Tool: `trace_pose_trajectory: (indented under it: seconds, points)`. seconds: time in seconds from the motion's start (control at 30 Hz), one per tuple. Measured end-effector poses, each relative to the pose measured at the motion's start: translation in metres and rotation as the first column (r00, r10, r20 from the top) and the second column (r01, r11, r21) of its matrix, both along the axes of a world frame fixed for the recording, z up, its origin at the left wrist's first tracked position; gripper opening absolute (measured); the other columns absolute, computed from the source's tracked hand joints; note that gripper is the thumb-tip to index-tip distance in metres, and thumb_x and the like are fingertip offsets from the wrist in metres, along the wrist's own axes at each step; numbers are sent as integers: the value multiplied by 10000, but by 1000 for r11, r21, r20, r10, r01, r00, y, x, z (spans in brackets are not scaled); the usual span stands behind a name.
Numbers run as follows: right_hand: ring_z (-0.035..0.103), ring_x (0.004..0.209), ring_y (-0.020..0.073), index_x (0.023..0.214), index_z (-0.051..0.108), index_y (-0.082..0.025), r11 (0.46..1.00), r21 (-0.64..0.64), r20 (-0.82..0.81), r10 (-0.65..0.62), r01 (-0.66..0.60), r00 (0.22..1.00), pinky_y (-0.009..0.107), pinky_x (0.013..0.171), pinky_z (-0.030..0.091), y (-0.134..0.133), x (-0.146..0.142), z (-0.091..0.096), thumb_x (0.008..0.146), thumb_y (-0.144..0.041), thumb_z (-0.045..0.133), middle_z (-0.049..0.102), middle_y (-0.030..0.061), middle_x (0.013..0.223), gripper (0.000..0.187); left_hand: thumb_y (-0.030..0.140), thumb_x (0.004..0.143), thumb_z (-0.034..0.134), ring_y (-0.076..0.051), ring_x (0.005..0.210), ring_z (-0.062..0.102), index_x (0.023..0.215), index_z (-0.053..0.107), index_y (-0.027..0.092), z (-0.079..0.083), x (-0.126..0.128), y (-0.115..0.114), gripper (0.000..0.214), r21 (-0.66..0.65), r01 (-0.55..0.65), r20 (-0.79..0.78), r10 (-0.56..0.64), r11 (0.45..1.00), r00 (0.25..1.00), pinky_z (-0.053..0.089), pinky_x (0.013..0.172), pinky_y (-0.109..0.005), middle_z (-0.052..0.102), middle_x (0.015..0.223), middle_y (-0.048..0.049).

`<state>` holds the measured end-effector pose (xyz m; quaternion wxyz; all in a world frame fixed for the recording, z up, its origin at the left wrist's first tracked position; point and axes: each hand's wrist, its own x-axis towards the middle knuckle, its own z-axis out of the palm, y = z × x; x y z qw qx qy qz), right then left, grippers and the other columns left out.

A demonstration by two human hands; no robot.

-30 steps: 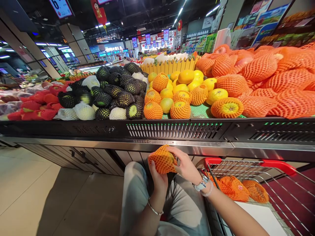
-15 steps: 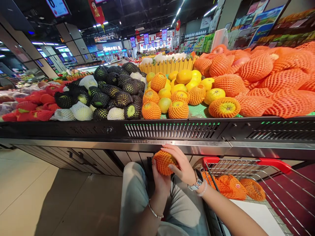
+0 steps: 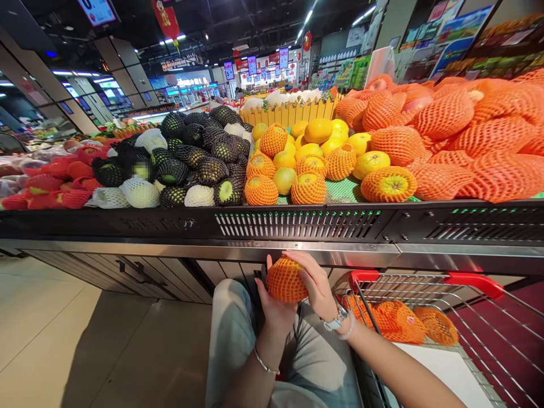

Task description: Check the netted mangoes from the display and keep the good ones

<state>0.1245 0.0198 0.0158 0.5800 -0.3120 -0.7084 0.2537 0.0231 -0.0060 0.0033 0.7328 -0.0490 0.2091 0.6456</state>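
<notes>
An orange in an orange foam net sleeve [image 3: 285,281] is between my two hands, above my knees and just in front of the fruit stand. My left hand [image 3: 276,316] cups it from below, with the thumb stretched out along its left side. My right hand [image 3: 318,288] is curved over its right side and top, fingers touching the net. Netting covers the side facing me. On the stand ahead lie several yellow-orange citrus fruits [image 3: 318,131], some bare and some in matching orange nets [image 3: 308,189].
Dark-netted green fruits [image 3: 227,150] fill the stand to the left, and large orange-netted fruits [image 3: 446,116] the right. A black slotted rail [image 3: 297,224] and a metal edge [image 3: 255,249] front it. At my right stands a wire cart [image 3: 474,286] holding orange-netted fruit [image 3: 397,323].
The orange has turned in my hands, so more netting faces me. My left thumb and fingers have loosened and spread, while my right hand has shifted slightly around the fruit.
</notes>
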Motion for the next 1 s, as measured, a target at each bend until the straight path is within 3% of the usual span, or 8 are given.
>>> trace_pose_trajectory:
  seconds: [0.1,0.2,0.33,0.4,0.57,0.67,0.83,1.0]
  points:
    - [557,1106,194,1127,653,-259,998,60,-21,13,-12,1000,378,955,468,0,3,1,957,-345,341,629,65,1097,365,468,847,553,-178,901,646,1470,286,337,-5,1,-2,691,80,23,-29,-21,997,999,508,740,-285,648,1132,-41]
    - [576,1064,215,949,709,-230,996,92,-37,2,1,999,398,921,493,-1,4,4,933,-406,407,647,79,1024,349,380,681,739,-169,915,634,1403,410,321,-9,2,-2,796,127,47,-37,-42,991,998,492,808,-285,643,1143,-28]
    - [602,1034,211,844,714,-222,996,82,-68,-20,26,997,403,896,519,-1,3,7,903,-257,467,668,78,966,256,550,753,630,-189,978,615,1159,629,286,-8,2,0,485,91,74,24,-77,993,997,471,863,-330,632,1165,-32]
    - [606,1034,215,856,708,-224,990,144,-58,9,0,998,420,898,522,-1,4,7,907,-253,437,672,79,955,277,590,822,524,-183,965,615,1080,662,244,-5,1,1,453,72,103,74,-108,992,991,468,848,-319,643,1131,-44]
    - [623,1014,198,998,661,-231,928,350,78,108,-129,991,428,916,523,4,8,8,905,-257,393,672,63,887,285,544,898,433,-130,753,621,945,658,132,-2,-6,7,471,36,303,186,-304,952,934,464,722,-250,661,819,-48]
    - [590,1113,191,1062,644,-223,906,386,210,96,-173,973,434,990,475,7,10,5,907,-257,349,666,80,1032,335,448,881,507,-112,701,616,896,642,118,-9,-12,13,357,18,365,159,-363,931,918,455,699,-222,653,763,-39]
    - [336,1388,260,1276,548,-279,963,240,400,17,-122,916,583,1167,156,8,13,3,934,-310,317,463,59,1421,414,440,844,556,-168,811,637,886,657,147,-14,-17,17,312,35,237,-48,-236,971,971,466,753,-272,674,891,-67]
    - [293,1407,287,1374,458,-264,991,112,220,49,-75,974,536,1158,244,2,12,7,911,-606,251,376,75,1480,611,439,905,450,-186,766,642,842,687,133,-3,-13,14,393,-21,99,-140,-101,995,985,482,721,-299,676,866,-85]
